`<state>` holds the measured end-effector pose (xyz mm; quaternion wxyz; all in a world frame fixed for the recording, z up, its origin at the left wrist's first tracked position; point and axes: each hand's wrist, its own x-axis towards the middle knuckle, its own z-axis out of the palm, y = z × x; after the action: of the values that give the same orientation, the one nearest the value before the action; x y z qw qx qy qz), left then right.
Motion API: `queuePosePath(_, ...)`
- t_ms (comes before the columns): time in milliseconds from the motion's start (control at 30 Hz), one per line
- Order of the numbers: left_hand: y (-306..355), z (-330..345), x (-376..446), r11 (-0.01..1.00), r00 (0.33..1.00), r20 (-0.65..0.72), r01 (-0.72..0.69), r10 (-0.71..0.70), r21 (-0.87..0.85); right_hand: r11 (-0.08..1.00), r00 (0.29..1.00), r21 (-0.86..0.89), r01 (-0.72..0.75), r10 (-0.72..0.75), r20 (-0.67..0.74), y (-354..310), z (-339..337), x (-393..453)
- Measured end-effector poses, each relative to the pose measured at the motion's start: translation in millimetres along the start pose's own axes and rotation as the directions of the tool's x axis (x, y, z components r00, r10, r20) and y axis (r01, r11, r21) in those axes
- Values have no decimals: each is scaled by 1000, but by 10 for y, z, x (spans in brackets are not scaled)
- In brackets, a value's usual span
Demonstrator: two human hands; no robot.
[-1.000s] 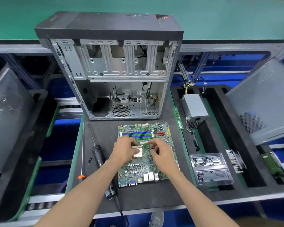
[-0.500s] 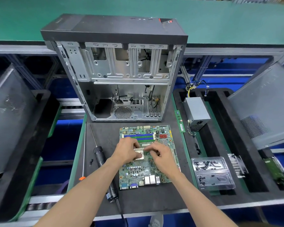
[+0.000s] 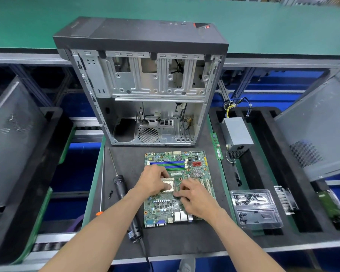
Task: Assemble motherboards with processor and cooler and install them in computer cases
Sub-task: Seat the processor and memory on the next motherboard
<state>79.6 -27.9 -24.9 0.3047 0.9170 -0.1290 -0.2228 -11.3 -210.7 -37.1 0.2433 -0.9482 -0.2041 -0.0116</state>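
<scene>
**Both hands on the CPU socket, board flat in front of the case**

So the motherboard [image 3: 178,188] lies flat on the dark mat of the desk [image 3: 185,244], right in front of the open computer case [image 3: 145,91], which stands upright with its side off and the inside facing the camera. The processor [image 3: 168,185] sits in the socket area near the middle of the board. The left hand [image 3: 152,181] rests over its left edge, thumb lying across the chip and the other fingers curled round the top edge, so it looks like it's pinching or holding the chip in place. The right hand [image 3: 195,195] is just beside it, fingers bent down with the tips pressing on the board at the chip's lower right corner; can't tell if there's a lever under there.

An electric screwdriver [image 3: 124,195] lies to the left of the board. Off to the right, a power supply [image 3: 237,137] sits in a black tray, a RAM stick [image 3: 217,146] lies along the green edge, and a clear plastic screw tray [image 3: 255,209] is closer in, with a finned cooler [image 3: 285,199] just beyond it.
</scene>
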Motion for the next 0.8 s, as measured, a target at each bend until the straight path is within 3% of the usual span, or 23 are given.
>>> queuePosePath(400, 34, 3, 23, 996, 999, 17, -36, 35, 75, 999, 997, 10, -46, 45, 58, -8, -6, 19)
queuePosePath(500, 69, -2, 53, 988, 997, 41, -68, 63, 138, 980, 984, 115, -164, 170, -48, 70, -96, 30)
queuePosePath(567, 84, -11, 71, 988, 997, 55, -63, 56, 141, 920, 907, 186, -344, 377, -186, 188, -182, 66)
queuePosePath(667, 85, -22, 79, 990, 997, 65, -55, 47, 131, 761, 714, 267, -591, 647, -266, 425, -354, 144)
queuePosePath(733, 73, -26, 75, 991, 997, 65, -57, 50, 120, 701, 654, 243, -671, 713, -252, 583, -444, 187)
queuePosePath(800, 60, -29, 71, 993, 996, 63, -62, 56, 100, 676, 639, 182, -714, 736, -226, 713, -498, 234)
